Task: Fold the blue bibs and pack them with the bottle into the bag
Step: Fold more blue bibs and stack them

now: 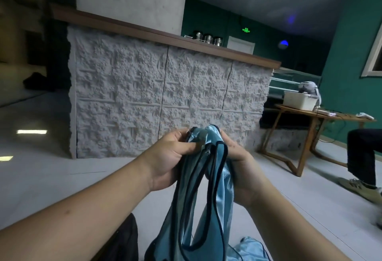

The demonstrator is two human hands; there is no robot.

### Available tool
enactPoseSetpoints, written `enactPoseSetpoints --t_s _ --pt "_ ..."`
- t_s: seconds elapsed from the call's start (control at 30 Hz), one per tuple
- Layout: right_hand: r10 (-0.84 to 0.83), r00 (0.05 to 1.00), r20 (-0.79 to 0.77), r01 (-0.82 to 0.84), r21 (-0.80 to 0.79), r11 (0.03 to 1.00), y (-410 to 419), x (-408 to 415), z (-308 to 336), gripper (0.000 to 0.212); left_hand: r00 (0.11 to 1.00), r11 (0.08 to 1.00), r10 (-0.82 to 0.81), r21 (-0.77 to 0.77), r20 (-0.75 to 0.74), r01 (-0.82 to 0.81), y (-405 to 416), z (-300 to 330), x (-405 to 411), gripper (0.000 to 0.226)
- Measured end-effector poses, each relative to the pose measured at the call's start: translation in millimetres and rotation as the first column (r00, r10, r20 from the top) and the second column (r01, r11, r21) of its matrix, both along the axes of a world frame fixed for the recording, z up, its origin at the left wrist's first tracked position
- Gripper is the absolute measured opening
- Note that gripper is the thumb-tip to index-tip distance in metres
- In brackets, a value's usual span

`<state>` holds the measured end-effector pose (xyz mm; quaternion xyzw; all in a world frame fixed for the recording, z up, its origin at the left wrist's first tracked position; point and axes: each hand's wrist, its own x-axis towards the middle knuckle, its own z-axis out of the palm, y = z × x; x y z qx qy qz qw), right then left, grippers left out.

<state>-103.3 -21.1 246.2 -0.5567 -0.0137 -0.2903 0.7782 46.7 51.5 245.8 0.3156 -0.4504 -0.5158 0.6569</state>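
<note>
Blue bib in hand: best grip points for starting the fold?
Keep the blue bib pinched at its bunched top, left hand and right hand coming in from opposite sides. The dark-trimmed straps meet there and the body hangs limp below, so spreading those top grips probably flattens it.

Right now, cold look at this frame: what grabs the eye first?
The blue bib held up at center frame, its top bunched between the left hand and right hand, both in a closed grip. Behind it, the rough white stone-textured counter fills the middle. A second blue bib lies at the bottom edge.
</note>
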Motion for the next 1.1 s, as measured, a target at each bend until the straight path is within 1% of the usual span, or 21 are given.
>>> enactPoseSetpoints --t_s 0.03,0.1,0.27,0.3,0.4,0.43,0.5,0.6,0.67,0.73,0.77,0.8,0.87,0.9,0.93,0.97,1.0,1.03,1.07,1.1 --pt "-0.017 1.0 -0.016 0.017 -0.029 0.999 -0.8 2.1 -2.1 0.045 1.0 1.0 0.009 0.002 0.01 -0.009 -0.4 -0.9 0.4 0.023" --pt "-0.05 0.998 -0.043 0.048 -0.034 0.998 -1.4 5.1 -2.8 0.042 0.999 1.0 0.025 -0.004 0.03 -0.025 -1.4 -1.6 1.9 0.026" --pt "-0.042 0.995 -0.086 0.036 -0.07 0.997 -1.8 2.8 -3.0 0.042 0.985 0.995 0.095 0.007 0.142 -0.097 -1.9 -2.2 4.4 0.029" --pt "-0.043 0.993 -0.106 0.034 -0.089 0.995 -3.7 2.8 -4.7 0.043 0.984 0.996 0.08 0.021 0.158 -0.085 -0.5 -2.0 5.0 0.033" --pt "-0.09 0.979 -0.183 0.059 -0.168 0.984 -9.2 2.4 -6.8 0.042 0.976 0.999 -0.01 0.052 0.218 -0.001 0.3 -2.2 9.1 0.055" --pt "-0.098 0.973 -0.21 0.057 -0.192 0.98 -11.4 1.7 -7.1 0.042 0.968 0.998 -0.033 0.063 0.25 0.018 1.2 -2.1 9.6 0.057" --pt "-0.093 0.962 -0.259 0.038 -0.208 0.977 -13.1 -0.7 -6.9 0.043 0.952 0.996 -0.07 0.08 0.297 0.048 1.2 -2.8 10.5 0.051" --pt "-0.101 0.94 -0.327 0.028 -0.222 0.975 -17.2 -1.6 -7.1 0.045 0.929 0.992 -0.111 0.097 0.352 0.082 3.0 -2.3 10.6 0.03" --pt "-0.136 0.926 -0.353 0.053 -0.235 0.97 -21.9 0.1 -7.8 0.055 0.926 0.995 -0.088 0.083 0.368 0.062 4.0 -1.5 11.1 0.02" --pt "-0.208 0.91 -0.358 0.127 -0.237 0.963 -24.9 1.0 -8.5 0.069 0.937 0.998 -0.006 0.058 0.348 -0.015 1.8 0.3 11.0 0.021" --pt "-0.271 0.901 -0.339 0.189 -0.255 0.948 -26.8 0.2 -8.2 0.067 0.94 0.996 0.063 0.037 0.336 -0.08 0.2 2.2 11.2 0.019" --pt "-0.348 0.887 -0.305 0.263 -0.287 0.921 -26.9 -1.1 -6.5 0.06 0.93 0.987 0.15 0.005 0.336 -0.161 -2.0 4.8 11.9 0.017" --pt "-0.497 0.84 -0.218 0.399 -0.373 0.838 -23.7 -3.5 -3.0 0.042 0.87 0.941 0.335 -0.074 0.361 -0.331 -4.9 12.0 16.2 0.012" --pt "-0.532 0.826 -0.188 0.435 -0.389 0.812 -22.0 -5.2 -2.4 0.042 0.823 0.906 0.418 -0.114 0.384 -0.407 -4.7 16.6 18.9 0.01" --pt "-0.54 0.823 -0.179 0.443 -0.394 0.806 -19.3 -6.8 -1.5 0.051 0.769 0.867 0.493 -0.16 0.407 -0.471 -4.9 21.1 22.9 0.01" --pt "-0.542 0.818 -0.195 0.421 -0.439 0.794 -16.1 -7.9 -1.0 0.06 0.716 0.829 0.554 -0.207 0.425 -0.519 -4.3 25.2 26.4 0.01" --pt "-0.547 0.807 -0.222 0.369 -0.533 0.761 -12.6 -8.1 -1.3 0.065 0.67 0.794 0.603 -0.245 0.433 -0.556 -4.3 28.3 30.2 0.011" --pt "-0.558 0.786 -0.264 0.289 -0.642 0.71 -9.0 -7.2 -3.6 0.069 0.634 0.765 0.639 -0.272 0.435 -0.583 -3.7 31.4 32.7 0.012" --pt "-0.558 0.768 -0.315 0.202 -0.708 0.677 -6.1 -5.3 -8.2 0.074 0.602 0.738 0.669 -0.296 0.436 -0.606 -3.7 33.2 34.4 0.015" --pt "-0.554 0.747 -0.368 0.135 -0.731 0.668 -3.9 -3.0 -13.4 0.082 0.576 0.715 0.694 -0.322 0.433 -0.621 -3.7 34.7 35.5 0.018"
